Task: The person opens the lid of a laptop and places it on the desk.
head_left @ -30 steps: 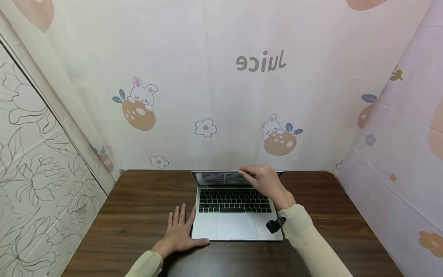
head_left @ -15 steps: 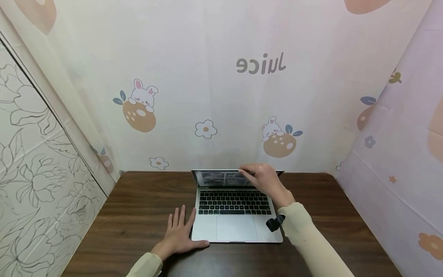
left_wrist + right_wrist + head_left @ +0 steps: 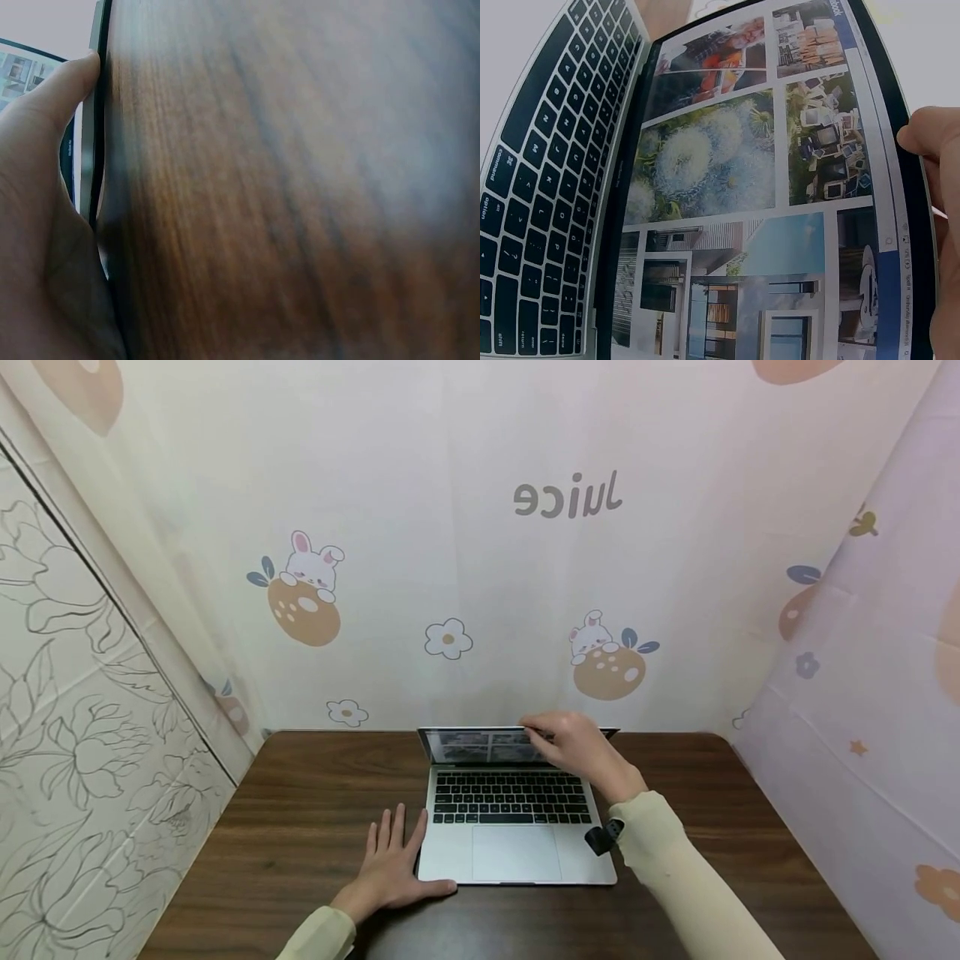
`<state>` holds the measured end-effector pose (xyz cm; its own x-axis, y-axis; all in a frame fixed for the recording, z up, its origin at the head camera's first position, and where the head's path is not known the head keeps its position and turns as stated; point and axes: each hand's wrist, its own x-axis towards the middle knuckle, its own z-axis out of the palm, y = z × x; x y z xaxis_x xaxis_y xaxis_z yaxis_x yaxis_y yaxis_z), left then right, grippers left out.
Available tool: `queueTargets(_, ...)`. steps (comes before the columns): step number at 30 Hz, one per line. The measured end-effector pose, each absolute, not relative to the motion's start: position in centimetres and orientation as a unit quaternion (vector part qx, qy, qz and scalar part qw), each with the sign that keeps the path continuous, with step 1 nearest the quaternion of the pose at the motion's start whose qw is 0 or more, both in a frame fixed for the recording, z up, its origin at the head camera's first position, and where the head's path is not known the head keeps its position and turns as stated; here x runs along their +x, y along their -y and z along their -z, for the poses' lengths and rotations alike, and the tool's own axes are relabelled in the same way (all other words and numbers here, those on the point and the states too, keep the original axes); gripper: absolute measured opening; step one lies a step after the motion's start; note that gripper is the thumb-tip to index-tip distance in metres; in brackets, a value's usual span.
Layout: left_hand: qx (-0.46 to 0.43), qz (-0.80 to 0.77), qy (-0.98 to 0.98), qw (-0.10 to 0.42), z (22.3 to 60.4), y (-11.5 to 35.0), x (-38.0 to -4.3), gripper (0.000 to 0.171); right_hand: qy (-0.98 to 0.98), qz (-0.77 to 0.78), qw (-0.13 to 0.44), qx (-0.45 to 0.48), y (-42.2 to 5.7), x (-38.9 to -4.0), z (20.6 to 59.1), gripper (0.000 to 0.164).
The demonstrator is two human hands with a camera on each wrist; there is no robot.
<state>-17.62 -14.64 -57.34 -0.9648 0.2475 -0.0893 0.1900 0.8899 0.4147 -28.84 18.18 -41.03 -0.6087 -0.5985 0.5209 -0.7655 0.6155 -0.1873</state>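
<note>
A silver laptop (image 3: 515,853) stands unfolded on the table, its lid upright and its screen (image 3: 705,165) lit with several pictures. At the top edge of the lid, right of the middle, my right hand (image 3: 576,745) pinches the rim, thumb on the screen side and fingers behind. The right wrist view shows that thumb (image 3: 922,135) on the black border. My left hand (image 3: 390,868) lies flat with fingers spread beside the laptop's front left corner. In the left wrist view its thumb (image 3: 71,79) touches the edge of the laptop's base (image 3: 91,142).
The brown wooden table (image 3: 315,785) reaches back to a pale curtain (image 3: 420,527) with printed rabbits and flowers. A white panel with flower outlines (image 3: 82,760) borders the left side, and another curtain (image 3: 862,710) the right. A black wrist camera (image 3: 603,837) sits at the right cuff.
Both hands keep their places on the laptop, and the lid's angle looks the same. The head view has shifted very slightly.
</note>
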Motion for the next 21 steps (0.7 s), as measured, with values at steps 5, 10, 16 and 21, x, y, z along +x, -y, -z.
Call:
queueTargets(5, 0.105, -0.189, -0.973, 0.081, 57.0, 14.5, -17.7, 0.127, 0.88, -0.209, 0.207, 0.374, -18.3, -29.1, 40.9, 0.021)
queueTargets(10, 0.102, -0.184, -0.974, 0.086, 57.1, 14.5, -17.7, 0.128, 0.882, -0.211, 0.221, 0.359, -18.2, -29.4, 40.9, 0.021)
queueTargets(16, 0.108, -0.202, -0.971, 0.075, 57.4, 14.7, -17.7, 0.128, 0.89, -0.212, 0.217, 0.342, -18.0, -30.0, 40.8, 0.023)
queueTargets(21, 0.109, -0.206, -0.97, 0.072, 57.7, 14.7, -17.7, 0.13, 0.897, -0.207, 0.212, 0.328, -17.8, -30.2, 40.6, 0.024)
